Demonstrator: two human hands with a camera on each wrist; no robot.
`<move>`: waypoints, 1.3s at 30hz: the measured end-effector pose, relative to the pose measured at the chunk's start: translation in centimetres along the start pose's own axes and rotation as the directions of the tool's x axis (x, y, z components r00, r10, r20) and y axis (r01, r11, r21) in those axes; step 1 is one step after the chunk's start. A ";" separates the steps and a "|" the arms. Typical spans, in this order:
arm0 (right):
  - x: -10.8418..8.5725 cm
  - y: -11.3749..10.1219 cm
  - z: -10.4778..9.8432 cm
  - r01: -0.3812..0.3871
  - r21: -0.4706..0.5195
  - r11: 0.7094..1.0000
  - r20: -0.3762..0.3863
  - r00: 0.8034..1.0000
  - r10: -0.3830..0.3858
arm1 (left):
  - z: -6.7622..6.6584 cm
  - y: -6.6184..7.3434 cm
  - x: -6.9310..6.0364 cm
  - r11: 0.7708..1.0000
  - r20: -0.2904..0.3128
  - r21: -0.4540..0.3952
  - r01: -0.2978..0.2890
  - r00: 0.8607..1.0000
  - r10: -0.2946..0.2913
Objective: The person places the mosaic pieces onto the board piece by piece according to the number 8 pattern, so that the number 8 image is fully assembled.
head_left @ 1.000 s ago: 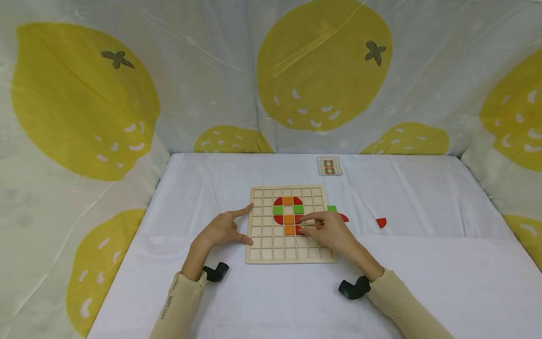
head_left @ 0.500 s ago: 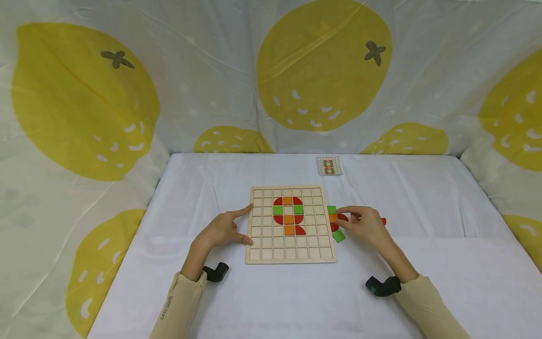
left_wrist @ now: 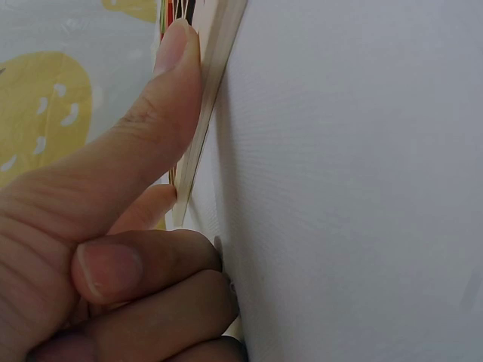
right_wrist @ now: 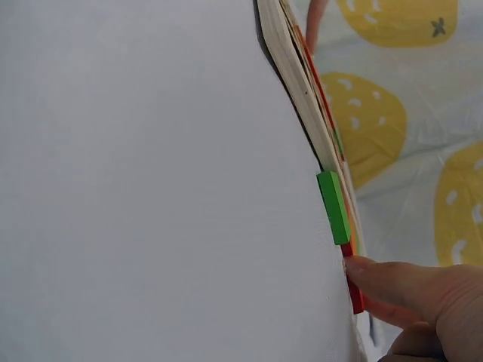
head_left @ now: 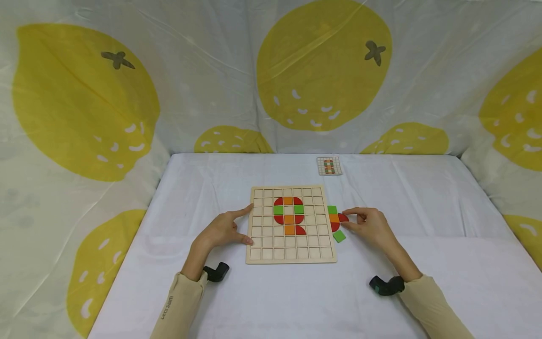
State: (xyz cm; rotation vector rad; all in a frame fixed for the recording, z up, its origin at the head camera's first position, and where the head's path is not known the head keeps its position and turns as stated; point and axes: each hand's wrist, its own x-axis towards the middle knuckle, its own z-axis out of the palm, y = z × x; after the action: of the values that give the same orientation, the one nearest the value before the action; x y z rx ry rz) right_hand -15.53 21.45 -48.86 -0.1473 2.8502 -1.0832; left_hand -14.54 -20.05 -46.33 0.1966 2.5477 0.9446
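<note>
the grid board (head_left: 268, 240) lay flat on the white table (head_left: 423, 197), well in from the table's left and right edges. on it i saw colored pieces (head_left: 289, 220), red, orange and green, making a ring with one bare square inside. below the ring sat one more orange and one more red.

watching from far away, i saw the left hand (head_left: 221, 229) at the board's left edge. its thumb and pointer finger were wide apart, and both touched that edge. its other fingers were bent in.

the right hand (head_left: 369, 227) was past the board's right edge. its thumb and pointer finger were pinching a red piece (head_left: 343, 218). i could not tell if that piece was up off the table. an orange square (head_left: 334, 218) was next to it, just beside the board. i saw a green square (head_left: 332, 209) on the far side of the orange one, and a second red piece (head_left: 335, 227) and a turned green tile (head_left: 339, 236) on the near side.

a little picture card (head_left: 329, 166) lay near the table's far edge.
</note>
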 end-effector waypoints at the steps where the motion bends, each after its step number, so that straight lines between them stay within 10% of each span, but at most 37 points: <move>1: 0.0 0.0 0.1 0.006 -0.005 1.000 -0.005 1.000 -0.006 | 0.0 0.0 0.0 1.000 -0.001 0.000 0.001 1.000 -0.001; 33: 0.6 2.2 -1.5 0.058 0.108 0.992 0.149 0.986 -0.074 | -0.1 0.2 -0.1 1.000 0.000 0.010 0.013 1.000 -0.013; 39: 0.3 1.5 -1.1 0.053 0.053 0.997 0.077 0.995 -0.057 | -0.1 0.2 -0.1 1.000 0.004 0.000 0.012 1.000 -0.012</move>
State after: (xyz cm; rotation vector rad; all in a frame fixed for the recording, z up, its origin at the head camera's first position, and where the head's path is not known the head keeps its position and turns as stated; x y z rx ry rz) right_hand -16.06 23.20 -49.06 -0.2607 2.7621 -1.1334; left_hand -14.49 -19.97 -46.15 0.1834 2.5422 0.9388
